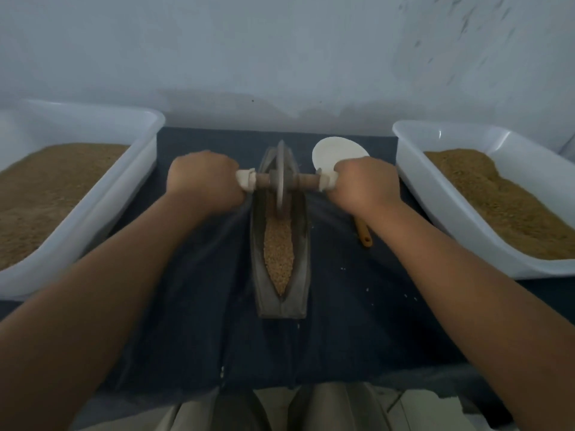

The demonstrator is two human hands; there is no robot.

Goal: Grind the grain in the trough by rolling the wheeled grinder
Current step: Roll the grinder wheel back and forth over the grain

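A white tub (pixel 124 188) of brown meal sits at 9 o'clock. The left hand (pixel 205 181) curls tight round the axle end at the wheeled grinder's (pixel 281 178) 9 o'clock. The wheel stands in the trough's (pixel 280 306) 12 o'clock end, with grain (pixel 279 253) trailing toward 6. The right hand (pixel 364 185) grips the axle at 3 o'clock.

No text, label, brand, number or sign can be read. Tub (pixel 93 116) outboard of the left hand (pixel 203 181): plain white walls. Second tub (pixel 435 188) outboard of the right hand (pixel 364 185): the same. Wheeled grinder (pixel 281 178) between the hands and trough (pixel 280 303) under it: bare surfaces. White dish (pixel 336 150) just beyond the right hand: unmarked.
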